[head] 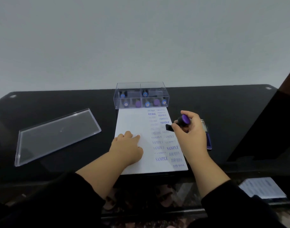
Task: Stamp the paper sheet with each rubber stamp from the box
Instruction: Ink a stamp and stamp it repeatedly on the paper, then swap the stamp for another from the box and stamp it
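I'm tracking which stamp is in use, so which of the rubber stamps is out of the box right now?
The purple-topped stamp in the right hand, tilted above the paper sheet; all others sit inside the clear box.

Plain grey wall [141, 38]; glossy black table [58, 102].

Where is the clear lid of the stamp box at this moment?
In the head view, the clear lid lies flat on the black table, on the left, apart from the paper sheet and the left hand.

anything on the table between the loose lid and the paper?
No. In the head view, only bare black table lies between the clear lid and the paper sheet. The left hand rests on the sheet.
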The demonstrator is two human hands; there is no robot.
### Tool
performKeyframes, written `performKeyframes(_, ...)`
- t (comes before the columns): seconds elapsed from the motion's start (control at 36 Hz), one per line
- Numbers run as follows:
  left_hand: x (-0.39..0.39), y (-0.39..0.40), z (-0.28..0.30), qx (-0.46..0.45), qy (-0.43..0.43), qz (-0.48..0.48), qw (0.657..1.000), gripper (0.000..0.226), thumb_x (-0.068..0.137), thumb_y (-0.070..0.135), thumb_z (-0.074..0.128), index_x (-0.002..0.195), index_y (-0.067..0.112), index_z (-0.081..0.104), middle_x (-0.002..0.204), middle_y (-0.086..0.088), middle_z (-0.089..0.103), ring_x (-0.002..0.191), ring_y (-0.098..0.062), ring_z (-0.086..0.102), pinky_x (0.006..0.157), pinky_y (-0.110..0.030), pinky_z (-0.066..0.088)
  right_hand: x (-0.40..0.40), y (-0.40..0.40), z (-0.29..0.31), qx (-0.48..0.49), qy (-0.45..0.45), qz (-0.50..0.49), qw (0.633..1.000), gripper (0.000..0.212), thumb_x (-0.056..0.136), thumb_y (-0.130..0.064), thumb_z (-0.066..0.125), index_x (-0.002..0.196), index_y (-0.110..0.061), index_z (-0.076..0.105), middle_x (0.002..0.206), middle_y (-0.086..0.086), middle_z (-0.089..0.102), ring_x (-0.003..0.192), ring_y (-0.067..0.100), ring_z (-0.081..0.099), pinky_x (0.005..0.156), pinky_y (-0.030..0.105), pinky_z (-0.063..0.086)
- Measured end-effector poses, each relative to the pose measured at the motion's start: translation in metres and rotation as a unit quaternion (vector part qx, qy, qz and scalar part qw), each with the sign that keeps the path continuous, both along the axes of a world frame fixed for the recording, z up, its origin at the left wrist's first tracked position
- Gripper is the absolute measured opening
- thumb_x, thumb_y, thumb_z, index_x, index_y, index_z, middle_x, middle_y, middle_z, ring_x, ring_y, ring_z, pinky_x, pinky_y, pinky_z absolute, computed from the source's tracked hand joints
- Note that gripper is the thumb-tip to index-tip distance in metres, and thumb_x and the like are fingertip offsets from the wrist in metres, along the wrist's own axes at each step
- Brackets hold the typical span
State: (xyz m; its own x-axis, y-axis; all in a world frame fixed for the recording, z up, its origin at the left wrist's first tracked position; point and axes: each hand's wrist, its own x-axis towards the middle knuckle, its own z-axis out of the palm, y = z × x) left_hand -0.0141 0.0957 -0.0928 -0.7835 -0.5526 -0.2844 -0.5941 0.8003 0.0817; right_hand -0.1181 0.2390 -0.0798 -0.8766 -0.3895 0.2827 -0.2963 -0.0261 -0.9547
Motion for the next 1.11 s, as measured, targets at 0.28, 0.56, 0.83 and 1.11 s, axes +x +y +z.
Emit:
performKeyframes(0.28, -0.042, -0.041, 0.001, 0.043, 0.04, 0.103, 0.993, 0.059, 0.097, 0.03, 0.031, 0.152, 0.026, 0.009, 0.159, -0.009, -0.001, 0.145, -0.029, -0.003, 0.118, -0.045, 0.002, -0.053, -0.044, 0.036, 0.109, 0.056, 0.047, 0.991, 0.034, 0.086, -0.01, 0.065, 0.1, -0.035, 0.046, 0.099, -0.005, 0.06, 0.085, 0.005, 0.06, 0.054, 0.009, 0.043)
performKeyframes(0.56, -0.099, -0.102, 0.003, -0.035, 0.19, 0.099, 0.976, 0.061, 0.1, 0.032, 0.029, 0.152, 0.024, -0.003, 0.158, -0.008, -0.016, 0.145, -0.025, -0.014, 0.116, -0.042, -0.006, -0.12, -0.109, 0.051, 0.147, 0.086, 0.056, 0.984, 0.033, 0.088, -0.006, 0.061, 0.106, -0.028, 0.043, 0.091, -0.004, 0.054, 0.069, 0.007, 0.054, 0.047, 0.009, 0.045)
performKeyframes(0.83, -0.149, -0.171, 0.015, -0.073, 0.124, 0.029, 0.989, 0.054, 0.102, 0.037, 0.013, 0.152, 0.022, 0.0, 0.159, 0.0, -0.013, 0.145, -0.02, -0.015, 0.116, -0.043, -0.007, -0.183, -0.169, 0.05, 0.23, 0.122, 0.069, 0.963, 0.025, 0.084, -0.002, 0.058, 0.095, -0.025, 0.054, 0.099, -0.001, 0.057, 0.082, 0.015, 0.054, 0.063, 0.022, 0.048)
performKeyframes(1.11, -0.154, -0.183, 0.006, -0.056, 0.13, 0.005, 0.99, 0.054, 0.102, 0.032, 0.016, 0.153, 0.019, 0.004, 0.16, 0.002, -0.004, 0.147, -0.015, -0.001, 0.118, -0.038, -0.003, -0.221, -0.214, 0.034, 0.327, 0.134, 0.105, 0.93, 0.021, 0.089, -0.011, 0.055, 0.107, -0.021, 0.054, 0.097, -0.004, 0.048, 0.086, 0.014, 0.05, 0.068, 0.021, 0.039)
